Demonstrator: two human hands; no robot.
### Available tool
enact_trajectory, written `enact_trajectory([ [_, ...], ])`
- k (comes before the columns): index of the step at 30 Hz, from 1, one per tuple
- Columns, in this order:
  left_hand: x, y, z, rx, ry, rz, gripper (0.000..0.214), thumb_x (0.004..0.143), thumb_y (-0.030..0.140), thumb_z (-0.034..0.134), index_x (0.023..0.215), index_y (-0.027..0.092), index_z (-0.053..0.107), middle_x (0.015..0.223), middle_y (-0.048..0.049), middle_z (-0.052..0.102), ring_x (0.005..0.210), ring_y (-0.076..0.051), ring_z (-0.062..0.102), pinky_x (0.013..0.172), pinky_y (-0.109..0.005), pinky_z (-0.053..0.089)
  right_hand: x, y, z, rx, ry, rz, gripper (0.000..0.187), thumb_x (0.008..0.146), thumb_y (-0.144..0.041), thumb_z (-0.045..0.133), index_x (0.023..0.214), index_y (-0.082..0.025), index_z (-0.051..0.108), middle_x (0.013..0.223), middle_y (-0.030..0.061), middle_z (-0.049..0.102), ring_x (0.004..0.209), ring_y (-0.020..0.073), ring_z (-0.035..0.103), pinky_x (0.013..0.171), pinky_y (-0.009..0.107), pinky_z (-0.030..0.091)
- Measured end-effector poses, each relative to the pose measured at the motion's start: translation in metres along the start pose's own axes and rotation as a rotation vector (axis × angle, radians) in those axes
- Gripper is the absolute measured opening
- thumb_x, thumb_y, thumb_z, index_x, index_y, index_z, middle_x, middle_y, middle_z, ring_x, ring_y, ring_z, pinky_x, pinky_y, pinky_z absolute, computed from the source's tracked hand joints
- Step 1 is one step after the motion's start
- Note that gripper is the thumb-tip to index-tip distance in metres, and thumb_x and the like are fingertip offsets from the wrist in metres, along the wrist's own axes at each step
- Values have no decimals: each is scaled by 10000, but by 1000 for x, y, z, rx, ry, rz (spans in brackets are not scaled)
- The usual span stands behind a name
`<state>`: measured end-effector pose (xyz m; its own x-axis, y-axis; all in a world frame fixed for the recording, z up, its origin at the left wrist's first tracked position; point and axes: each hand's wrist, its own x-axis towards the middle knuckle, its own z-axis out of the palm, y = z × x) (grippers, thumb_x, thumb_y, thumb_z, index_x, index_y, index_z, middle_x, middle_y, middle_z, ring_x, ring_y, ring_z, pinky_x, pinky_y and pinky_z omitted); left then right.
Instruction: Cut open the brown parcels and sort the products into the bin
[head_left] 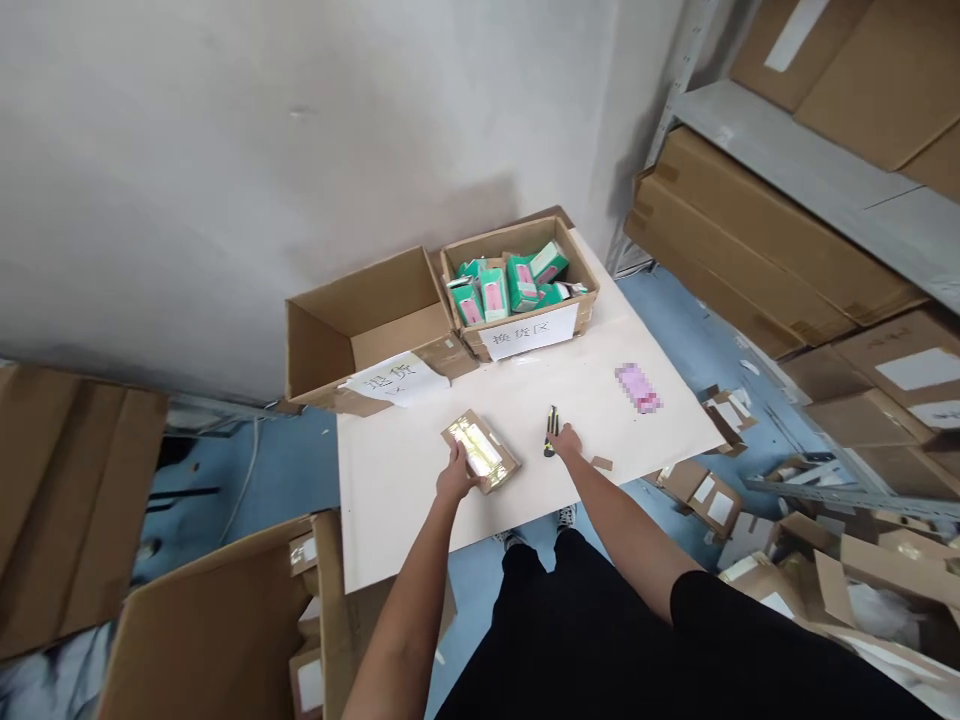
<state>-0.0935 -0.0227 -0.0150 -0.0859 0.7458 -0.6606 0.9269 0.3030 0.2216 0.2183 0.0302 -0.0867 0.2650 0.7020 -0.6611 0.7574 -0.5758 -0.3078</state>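
Note:
My left hand (455,476) grips the near end of a small taped brown parcel (481,451) that lies flat on the white table (405,480). My right hand (565,441) rests on the lower end of a black and yellow utility knife (552,429) lying on the table to the right of the parcel. Further right on the table lies a small pink object (638,388), blurred.
At the table's far edge stand two cardboard boxes: an empty one (367,325) on the left with a paper label, and one (525,285) holding several green and pink packs. A big open carton (217,630) stands at lower left. Shelving with large cartons (757,240) fills the right; small parcels litter the blue floor.

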Motion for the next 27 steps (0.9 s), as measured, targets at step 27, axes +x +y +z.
enact_trajectory([
  [27, 0, -9, 19, -321, 101, 89, 1229, 620, 572, 916, 1662, 358, 301, 1786, -123, 130, 1253, -406, 653, 1008, -471, 528, -135, -150, 49, -442, -86, -540, 906, 812, -150, 762, 1611, -266, 351, 1194, 144, 756, 1141, 336, 719, 899, 370, 521],
])
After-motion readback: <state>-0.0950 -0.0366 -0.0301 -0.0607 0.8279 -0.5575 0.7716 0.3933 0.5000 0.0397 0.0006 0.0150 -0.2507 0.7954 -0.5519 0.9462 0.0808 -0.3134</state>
